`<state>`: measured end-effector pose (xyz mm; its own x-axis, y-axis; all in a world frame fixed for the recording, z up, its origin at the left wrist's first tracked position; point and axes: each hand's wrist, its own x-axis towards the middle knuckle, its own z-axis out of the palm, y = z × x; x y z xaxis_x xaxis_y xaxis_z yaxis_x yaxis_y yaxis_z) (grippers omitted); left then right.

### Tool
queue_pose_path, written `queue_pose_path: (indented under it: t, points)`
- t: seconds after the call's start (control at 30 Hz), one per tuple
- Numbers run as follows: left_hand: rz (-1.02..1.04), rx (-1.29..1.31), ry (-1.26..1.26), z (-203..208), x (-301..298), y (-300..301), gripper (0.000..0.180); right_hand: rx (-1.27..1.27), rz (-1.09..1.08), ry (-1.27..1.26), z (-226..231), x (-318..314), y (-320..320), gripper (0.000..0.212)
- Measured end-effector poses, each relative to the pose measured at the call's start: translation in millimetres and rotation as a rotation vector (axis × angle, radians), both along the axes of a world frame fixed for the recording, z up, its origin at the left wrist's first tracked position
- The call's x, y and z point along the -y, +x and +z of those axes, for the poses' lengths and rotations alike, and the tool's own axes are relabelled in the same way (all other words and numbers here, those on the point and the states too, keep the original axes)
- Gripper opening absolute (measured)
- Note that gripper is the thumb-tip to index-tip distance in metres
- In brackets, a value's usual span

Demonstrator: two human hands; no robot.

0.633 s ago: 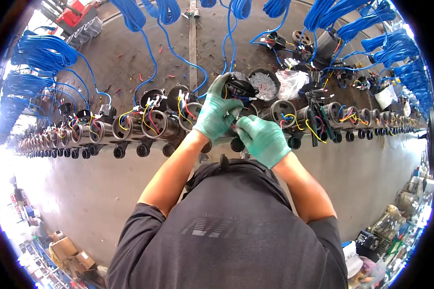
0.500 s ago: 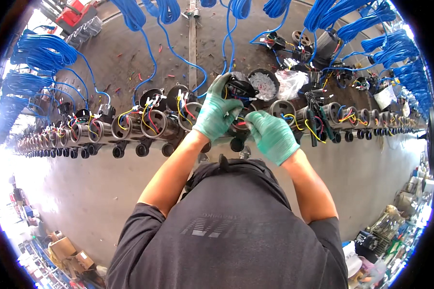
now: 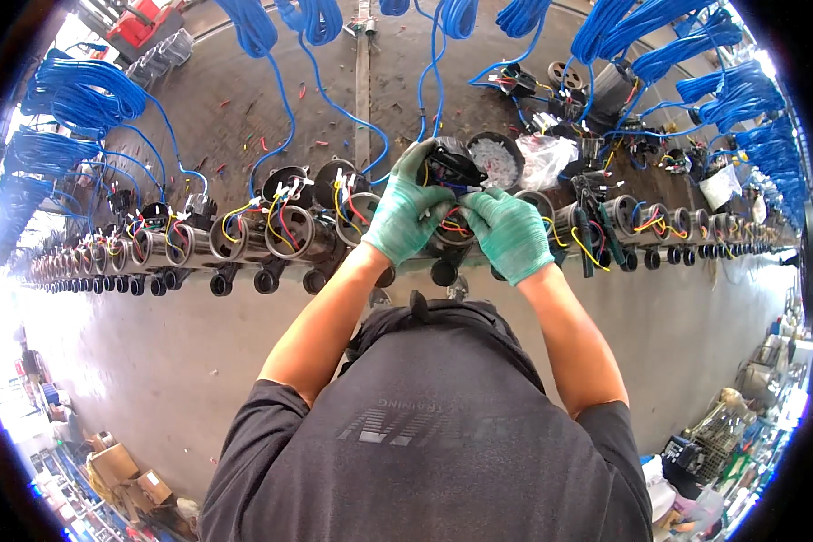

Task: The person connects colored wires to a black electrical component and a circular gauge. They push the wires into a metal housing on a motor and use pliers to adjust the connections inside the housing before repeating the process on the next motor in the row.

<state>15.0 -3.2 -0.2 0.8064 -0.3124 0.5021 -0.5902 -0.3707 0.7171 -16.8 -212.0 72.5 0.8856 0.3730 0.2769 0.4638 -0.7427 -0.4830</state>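
Note:
My left hand (image 3: 405,210), in a green glove, is closed around a black round cover (image 3: 452,166) with wiring inside, tilted above the bench edge. Close beside it, my right hand (image 3: 512,237), gloved the same, has thumb and fingers pinched together at thin wires below the cover. The wire ends are hidden by the fingertips. Under both hands sits a round metal housing (image 3: 452,237), with red and yellow wires coming out of its open top. Behind my right hand stands a black bowl (image 3: 518,152) of small clear-white pieces.
Similar housings (image 3: 285,233) line the bench edge to both sides. Dark-handled pliers (image 3: 592,217) rest upright among those on the right. Coiled blue cables (image 3: 81,95) lie along the far side, their ends trailing over the dark bench (image 3: 217,117). A clear plastic bag (image 3: 547,159) lies past the bowl.
My right hand has moved slightly up and left, its fingertips now at the wires by the left hand. The left hand keeps its hold on the cover, nearly still.

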Motion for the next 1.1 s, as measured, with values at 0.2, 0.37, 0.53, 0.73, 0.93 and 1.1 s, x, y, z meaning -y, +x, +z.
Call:
queue_pose_path:
  t: [0.2, 0.37, 0.53, 0.73, 0.93, 1.1]
  points:
    - [-0.04, 0.031, 0.017, 0.3, -4.8, 0.5, 0.029, -0.082, -0.067, 0.027, -11.4, -3.7, 2.4, 0.019]
    - [-0.068, 0.017, -0.003, -1.5, -5.4, 3.0, 0.031, -0.115, -0.073, 0.277, -22.5, -5.2, 0.1, 0.017]
    - [-0.041, 0.0, 0.061, 12.6, -4.0, -4.9, 0.037, -0.221, -0.173, 0.4, -21.0, -14.7, -6.5, 0.015]
    - [-0.064, -0.021, 0.029, 2.1, -3.0, 0.4, 0.048, -0.885, -0.413, 0.911, -13.4, -23.8, -8.7, 0.016]
    - [-0.083, -0.2, -0.182, 4.5, -3.8, -1.1, 0.043, -0.687, -0.289, 0.861, -18.1, -12.5, -18.4, 0.016]
    - [-0.058, 0.002, -0.034, 3.9, -5.3, -2.1, 0.035, 0.159, -0.005, 0.132, -13.7, -1.8, -14.1, 0.032]
